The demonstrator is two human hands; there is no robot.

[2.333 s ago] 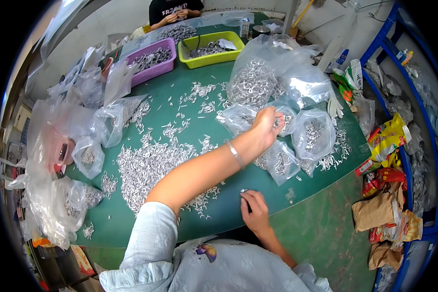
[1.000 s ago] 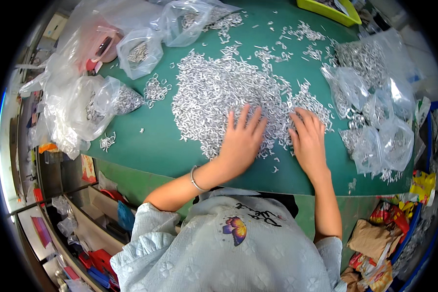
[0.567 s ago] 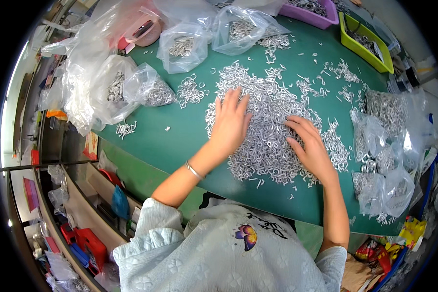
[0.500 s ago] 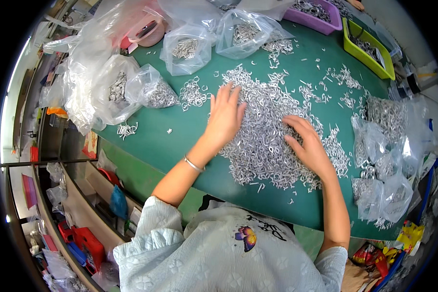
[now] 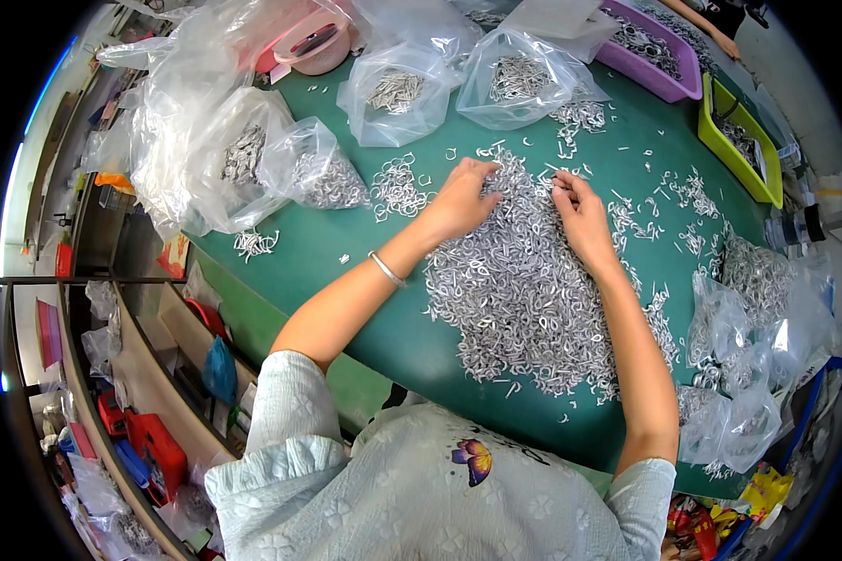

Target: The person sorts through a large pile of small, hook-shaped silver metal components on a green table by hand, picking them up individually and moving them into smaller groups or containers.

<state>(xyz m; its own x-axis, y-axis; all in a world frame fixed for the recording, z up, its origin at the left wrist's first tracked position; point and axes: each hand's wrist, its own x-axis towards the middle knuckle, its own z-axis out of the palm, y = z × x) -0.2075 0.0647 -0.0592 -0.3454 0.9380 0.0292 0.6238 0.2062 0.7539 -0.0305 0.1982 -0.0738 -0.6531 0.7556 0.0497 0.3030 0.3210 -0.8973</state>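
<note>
Both hands work the far edge of the pile of small metal hooks (image 5: 524, 280) on the green tabletop (image 5: 346, 224). Left hand (image 5: 463, 196) lies flat on it, fingers loosely spread, gripping nothing. Right hand (image 5: 580, 215) fingertips look pinched on 1 hook, uncertain. Step: sorting; next needs a clean single pick.

A green worktop (image 5: 365, 271) carries clear plastic bags of small silvery metal pieces: two bags (image 5: 398, 89) and (image 5: 524, 79) lie at its far side, a larger crumpled one (image 5: 243, 154) at the far left, and several more (image 5: 758, 337) bunch at the right edge. A pink round container (image 5: 313, 42) sits behind the left bags. A purple rectangular plastic tray (image 5: 650, 56) and a lime-green rectangular plastic tray (image 5: 739, 140) stand at the far right, each holding metal pieces. Below the worktop's left edge, a red box (image 5: 154, 449) rests on a shelf.
</note>
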